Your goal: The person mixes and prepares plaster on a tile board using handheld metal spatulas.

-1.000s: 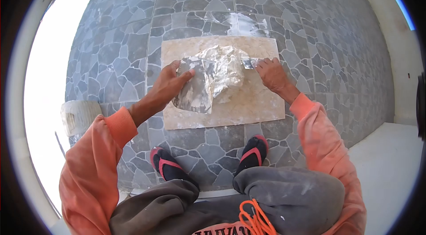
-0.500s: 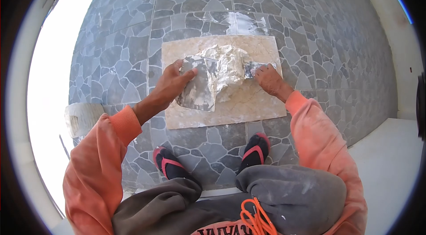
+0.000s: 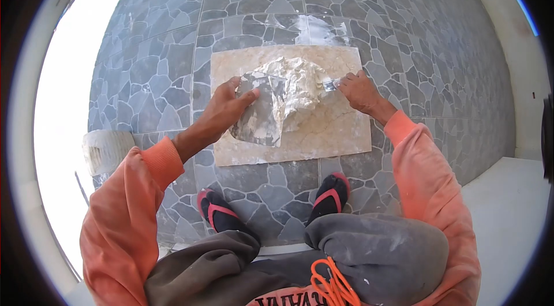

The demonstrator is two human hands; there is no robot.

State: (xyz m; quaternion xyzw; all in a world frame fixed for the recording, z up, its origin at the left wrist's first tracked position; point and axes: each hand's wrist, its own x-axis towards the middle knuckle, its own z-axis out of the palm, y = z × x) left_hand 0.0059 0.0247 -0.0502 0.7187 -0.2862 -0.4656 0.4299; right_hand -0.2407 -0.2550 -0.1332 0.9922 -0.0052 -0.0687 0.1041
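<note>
A mound of whitish paste [image 3: 303,84] lies on a beige board [image 3: 231,153] on the floor. My left hand [image 3: 228,107] grips the left edge of a wide, paste-smeared metal plate [image 3: 259,118], thumb on top. The plate's right side rests against the left of the mound. My right hand [image 3: 360,92] is closed round a small putty knife [image 3: 329,85], whose blade points left, just right of the mound. The knife's handle is hidden in the fingers.
Grey stone-patterned tiles [image 3: 265,196] surround the board, with a white smear [image 3: 317,29] beyond it. A whitish rounded object [image 3: 108,152] stands at the left. My feet in red-strapped sandals [image 3: 332,199] are close to the board's near edge.
My right hand has moved right with the putty knife, and the blade has come away from the mound. The left hand and the metal plate have barely shifted.
</note>
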